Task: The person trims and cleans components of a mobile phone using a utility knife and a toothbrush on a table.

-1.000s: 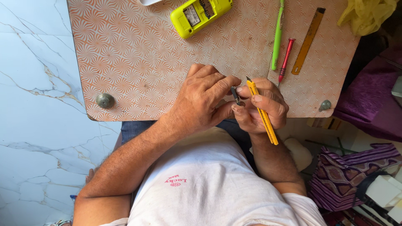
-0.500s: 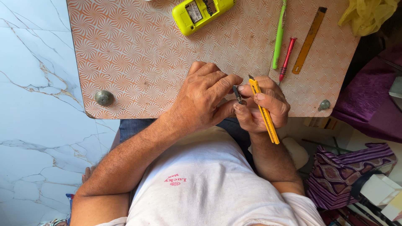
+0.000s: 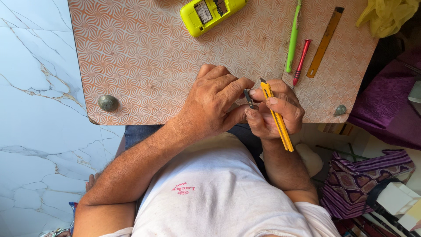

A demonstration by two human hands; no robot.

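Both hands meet at the near edge of a small table point(image 3: 144, 57) with an orange swirl pattern. My right hand point(image 3: 280, 115) grips a yellow utility knife point(image 3: 277, 116) whose blade end points up and away from me. My left hand point(image 3: 210, 103) curls in from the left. Its thumb and forefinger pinch a small dark piece point(image 3: 250, 99) right beside the knife's tip. What that piece is I cannot tell, as the fingers hide most of it.
At the table's far edge lies a yellow hand-held device point(image 3: 210, 12). A green pen point(image 3: 293, 39), a red pen point(image 3: 301, 59) and an orange ruler point(image 3: 324, 41) lie at the right. Yellow plastic point(image 3: 386, 15), purple cloth point(image 3: 390, 105) and a striped bag point(image 3: 364, 180) are further right, with marble floor point(image 3: 35, 131) at left.
The hands stay pressed together in almost the same place. Only the view has drifted a little.
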